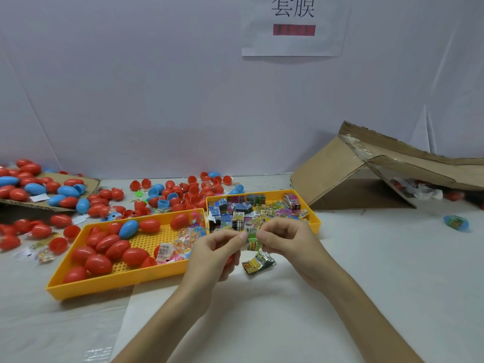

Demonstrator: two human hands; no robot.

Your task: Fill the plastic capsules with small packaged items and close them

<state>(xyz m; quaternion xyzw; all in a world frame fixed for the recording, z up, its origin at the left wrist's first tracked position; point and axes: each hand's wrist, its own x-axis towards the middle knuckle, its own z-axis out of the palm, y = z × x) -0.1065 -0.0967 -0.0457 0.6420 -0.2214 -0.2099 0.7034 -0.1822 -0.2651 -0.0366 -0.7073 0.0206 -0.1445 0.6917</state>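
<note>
Fingertips (242, 235) of left hand (214, 254) and right hand (286, 244) pinched on green packet (253, 243), above table (366, 258), near packet tray (315, 218).
Likely light, film-slick, crushable at corners; best held across flat faces, gently. Second packet (258, 263) lying on table just below. Red capsules (107, 243) waiting in capsule tray (117, 281).

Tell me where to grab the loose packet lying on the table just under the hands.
Pinch the loose packet across its two long edges, straight down from above. It lies flat on the table, long side running lower left to upper right, with open space around it. First free a hand: the left hand and right hand both pinch a green packet close by it.
</note>
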